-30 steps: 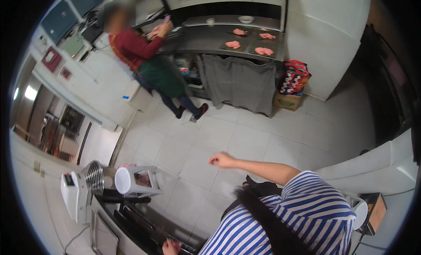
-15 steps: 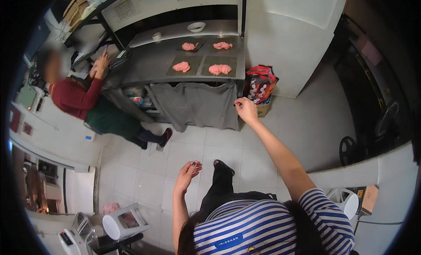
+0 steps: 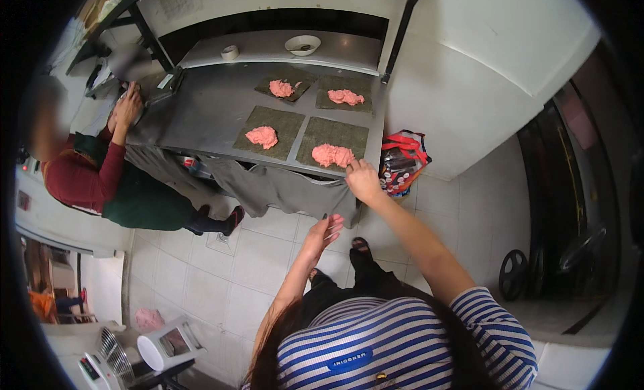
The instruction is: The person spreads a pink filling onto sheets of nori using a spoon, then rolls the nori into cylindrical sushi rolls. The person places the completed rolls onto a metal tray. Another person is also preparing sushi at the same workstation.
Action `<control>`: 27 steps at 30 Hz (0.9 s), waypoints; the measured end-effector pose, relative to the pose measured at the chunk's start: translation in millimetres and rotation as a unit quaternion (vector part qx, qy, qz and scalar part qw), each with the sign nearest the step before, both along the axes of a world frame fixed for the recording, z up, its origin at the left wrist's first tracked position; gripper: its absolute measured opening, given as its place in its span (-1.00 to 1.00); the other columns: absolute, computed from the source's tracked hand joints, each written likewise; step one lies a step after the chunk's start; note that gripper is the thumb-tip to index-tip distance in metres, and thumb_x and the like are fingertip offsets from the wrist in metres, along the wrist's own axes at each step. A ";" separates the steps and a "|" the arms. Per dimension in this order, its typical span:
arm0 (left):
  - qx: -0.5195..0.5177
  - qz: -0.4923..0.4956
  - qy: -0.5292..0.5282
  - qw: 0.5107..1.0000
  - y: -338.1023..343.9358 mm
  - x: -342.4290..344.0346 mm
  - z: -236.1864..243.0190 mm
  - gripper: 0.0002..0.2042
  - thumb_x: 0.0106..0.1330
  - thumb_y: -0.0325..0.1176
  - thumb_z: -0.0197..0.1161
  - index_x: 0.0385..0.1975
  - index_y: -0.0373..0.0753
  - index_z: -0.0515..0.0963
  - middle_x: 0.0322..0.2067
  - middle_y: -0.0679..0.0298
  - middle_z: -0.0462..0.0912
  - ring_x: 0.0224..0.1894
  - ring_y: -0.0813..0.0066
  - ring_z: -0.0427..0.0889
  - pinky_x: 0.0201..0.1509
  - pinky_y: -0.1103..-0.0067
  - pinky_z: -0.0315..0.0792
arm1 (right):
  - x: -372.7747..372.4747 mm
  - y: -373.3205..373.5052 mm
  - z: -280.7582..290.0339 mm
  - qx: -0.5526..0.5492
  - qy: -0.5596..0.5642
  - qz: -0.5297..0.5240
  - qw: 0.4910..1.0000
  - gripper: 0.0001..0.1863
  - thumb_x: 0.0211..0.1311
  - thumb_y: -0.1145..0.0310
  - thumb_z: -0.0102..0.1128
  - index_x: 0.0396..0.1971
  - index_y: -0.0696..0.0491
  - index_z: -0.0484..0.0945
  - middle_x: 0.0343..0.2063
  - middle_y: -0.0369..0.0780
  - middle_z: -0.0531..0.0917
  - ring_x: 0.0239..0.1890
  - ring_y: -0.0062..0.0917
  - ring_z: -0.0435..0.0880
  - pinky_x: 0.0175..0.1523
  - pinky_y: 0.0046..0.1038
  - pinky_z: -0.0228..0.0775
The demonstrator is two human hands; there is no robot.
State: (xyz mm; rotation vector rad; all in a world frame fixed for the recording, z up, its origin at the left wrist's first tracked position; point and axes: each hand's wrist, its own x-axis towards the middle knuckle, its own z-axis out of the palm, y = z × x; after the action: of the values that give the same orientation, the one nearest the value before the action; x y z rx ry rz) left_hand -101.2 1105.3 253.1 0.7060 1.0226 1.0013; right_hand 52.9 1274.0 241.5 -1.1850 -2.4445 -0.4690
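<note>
Four dark green seaweed sheets lie on the metal table [image 3: 194,105], each bearing a mound of pink, paste-like food. My right hand [image 3: 363,180] reaches to the table's front right corner. Its curled fingertips are at the edge of the nearest right mound [image 3: 332,155] and its seaweed sheet [image 3: 307,136]; whether they pinch anything is hidden. Lower and to the left, my left hand [image 3: 323,235] hangs in front of the table, fingers stretched and apart, holding nothing. Left of that sheet is another mound [image 3: 261,137]; behind are a far left mound [image 3: 282,88] and a far right mound [image 3: 346,96].
A white bowl [image 3: 302,45] and a small white cup [image 3: 229,52] stand on the back ledge. A person in a dark red top and green apron [image 3: 144,195] stands at left. Beside the table's right end sits a red and black bag [image 3: 404,158]. Grey cloth [image 3: 268,188] hangs below.
I have come closer to the table. My right hand has moved from in front of the table to the nearest right mound. My left hand has moved forward and right, still open.
</note>
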 end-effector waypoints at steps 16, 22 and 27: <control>0.019 0.261 -0.159 0.952 95.6 86.2 -67.5 -0.53 0.51 0.03 -0.26 0.06 -0.20 0.44 -0.06 0.35 0.57 -0.05 0.56 0.52 0.03 0.60 0.38 | 39.9 59.4 0.9 -0.064 0.005 0.286 0.956 -0.80 -0.03 0.41 0.10 -0.38 0.14 0.55 -0.32 -0.12 0.54 -0.17 -0.21 0.52 -0.08 -0.20 0.32; 0.027 0.335 -0.313 0.888 105.3 97.4 -53.9 -0.27 0.37 0.30 -0.26 0.25 -0.26 0.21 0.19 0.24 0.37 0.16 0.42 0.44 0.25 0.50 0.33 | 46.2 23.7 44.3 -0.127 0.011 0.332 0.935 -0.82 -0.07 0.41 0.20 -0.41 0.15 0.56 -0.40 -0.11 0.55 -0.23 -0.23 0.56 -0.12 -0.20 0.34; 0.042 0.370 -0.313 0.874 106.2 104.7 -29.8 -0.19 0.33 0.35 -0.25 0.30 -0.29 0.14 0.21 0.21 0.35 0.20 0.34 0.41 0.29 0.45 0.31 | 58.1 1.6 50.0 -0.170 0.008 0.355 0.919 -0.81 -0.10 0.38 0.24 -0.44 0.14 0.55 -0.39 -0.13 0.55 -0.23 -0.25 0.56 -0.12 -0.24 0.35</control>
State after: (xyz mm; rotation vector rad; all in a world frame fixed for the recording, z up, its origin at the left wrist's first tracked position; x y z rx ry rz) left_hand 3.5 1211.5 223.3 -0.0105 0.6568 1.8026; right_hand 111.0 1275.6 291.5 -0.3207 -2.7757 0.1870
